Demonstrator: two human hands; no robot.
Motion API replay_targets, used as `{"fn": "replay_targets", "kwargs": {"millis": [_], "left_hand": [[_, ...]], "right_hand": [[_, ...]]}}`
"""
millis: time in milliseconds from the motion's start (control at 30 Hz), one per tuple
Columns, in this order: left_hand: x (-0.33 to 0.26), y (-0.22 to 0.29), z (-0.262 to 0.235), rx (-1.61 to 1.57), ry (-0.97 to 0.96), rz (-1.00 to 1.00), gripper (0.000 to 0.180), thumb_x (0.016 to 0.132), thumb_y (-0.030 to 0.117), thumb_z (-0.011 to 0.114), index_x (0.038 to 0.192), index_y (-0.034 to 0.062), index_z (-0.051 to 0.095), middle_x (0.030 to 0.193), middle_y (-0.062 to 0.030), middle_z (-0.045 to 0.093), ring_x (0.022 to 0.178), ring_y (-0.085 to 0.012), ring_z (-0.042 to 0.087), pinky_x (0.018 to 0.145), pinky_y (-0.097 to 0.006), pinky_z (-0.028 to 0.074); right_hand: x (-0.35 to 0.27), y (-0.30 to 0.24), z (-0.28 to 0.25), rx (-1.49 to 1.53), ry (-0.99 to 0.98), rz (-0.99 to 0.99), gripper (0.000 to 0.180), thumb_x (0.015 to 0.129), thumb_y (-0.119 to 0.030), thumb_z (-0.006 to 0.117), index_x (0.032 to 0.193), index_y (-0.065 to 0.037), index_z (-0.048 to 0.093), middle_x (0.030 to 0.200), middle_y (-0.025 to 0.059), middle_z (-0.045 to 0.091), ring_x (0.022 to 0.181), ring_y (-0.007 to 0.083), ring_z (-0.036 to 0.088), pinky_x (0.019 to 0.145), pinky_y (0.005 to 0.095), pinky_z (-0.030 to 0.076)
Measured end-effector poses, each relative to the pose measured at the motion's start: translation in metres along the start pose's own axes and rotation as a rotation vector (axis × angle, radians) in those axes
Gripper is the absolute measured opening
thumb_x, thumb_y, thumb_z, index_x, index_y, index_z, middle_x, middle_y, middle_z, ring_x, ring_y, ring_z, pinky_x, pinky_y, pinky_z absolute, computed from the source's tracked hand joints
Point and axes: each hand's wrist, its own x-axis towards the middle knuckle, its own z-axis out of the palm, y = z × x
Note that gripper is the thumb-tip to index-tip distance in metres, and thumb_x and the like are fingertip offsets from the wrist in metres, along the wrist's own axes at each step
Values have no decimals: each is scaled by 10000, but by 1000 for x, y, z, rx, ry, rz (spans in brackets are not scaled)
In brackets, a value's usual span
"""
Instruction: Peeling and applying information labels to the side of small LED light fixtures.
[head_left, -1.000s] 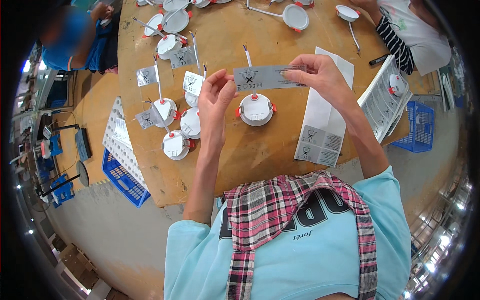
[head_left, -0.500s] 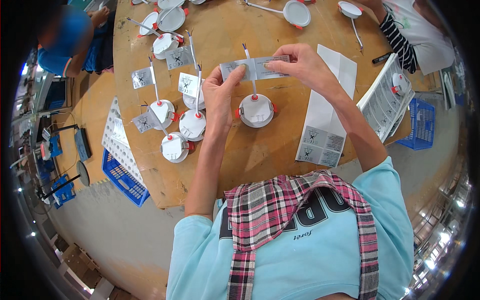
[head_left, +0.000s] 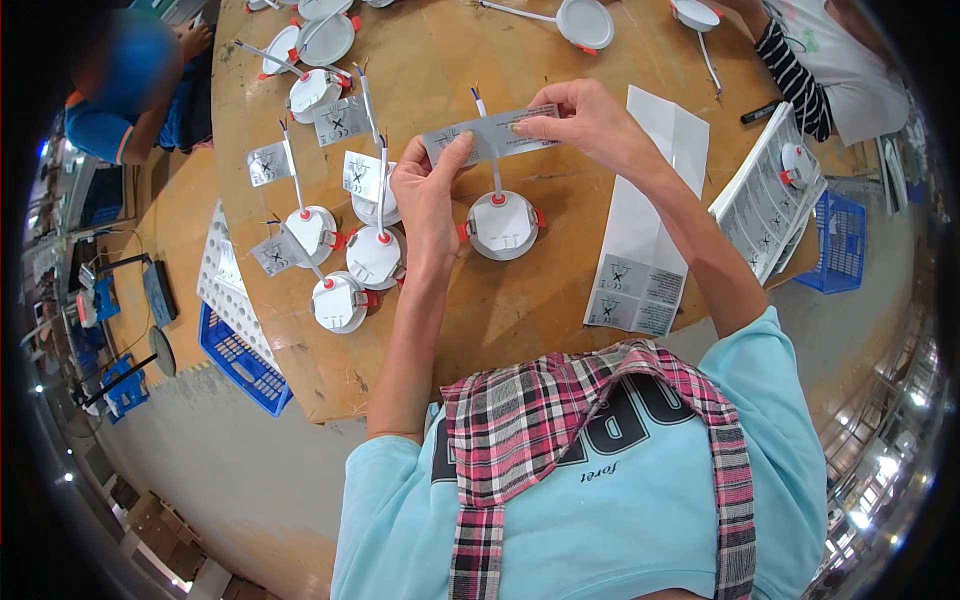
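A silver printed label (head_left: 498,134) is stretched between my two hands, across the white cable (head_left: 496,178) of a round white downlight (head_left: 503,228). My left hand (head_left: 430,192) pinches its left end, thumb on top. The right end sits between the thumb and fingers of my right hand (head_left: 590,122). Whether the label sticks to the cable, I cannot tell. The downlight rests on the table with its back up and red clips at its sides. Left of my left hand, several downlights (head_left: 375,257) stand with silver label flags (head_left: 268,163) on their cables.
A white label sheet (head_left: 637,292) lies beneath my right forearm. Further right are a stack of label sheets (head_left: 765,190), a black marker (head_left: 760,113) and a blue crate (head_left: 842,240). More downlights (head_left: 585,24) lie at the far side. Two other people sit at the far corners.
The label now lies flatter and tilts up to the right, covering part of the cable. Both hands keep their pinch. The whole view has shifted slightly.
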Motion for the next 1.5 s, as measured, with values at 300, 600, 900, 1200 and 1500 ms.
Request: {"fn": "replay_targets", "kwargs": {"millis": [300,600,900,1200,1500], "left_hand": [[0,0,1,22,10,7,111,855,77,635,933,0,620,923,-86,658,844,-133,629,796,-294,533],[-3,4,4,15,6,-3,119,857,81,634,938,-4,613,932,-87,653,842,-138,626,802,-298,531],[-3,2,4,5,4,-3,124,861,84,631,941,-8,606,930,-91,651,842,-141,624,814,-304,523],[-6,4,5,-29,-21,-10,123,861,84,628,946,-1,602,936,-91,650,850,-147,626,830,-314,521],[-6,7,7,-104,-80,-57,133,868,82,616,967,-4,591,946,-96,651,860,-143,629,821,-311,525]], "right_hand": [[3,4,-1,18,-8,-16,299,772,-261,691,810,34,668,666,52,592,630,113,525,564,268,398],[3,4,-1,55,-8,-10,278,769,-245,695,798,30,664,653,48,584,623,103,523,558,261,398],[1,6,-1,60,-1,1,270,771,-232,698,801,34,664,658,48,590,610,100,520,552,258,402],[-3,4,1,54,5,45,269,779,-231,699,816,33,664,668,47,597,625,99,534,561,248,410],[-7,5,-8,19,-65,43,299,797,-265,686,842,28,646,709,62,613,652,125,560,603,267,442]]}}
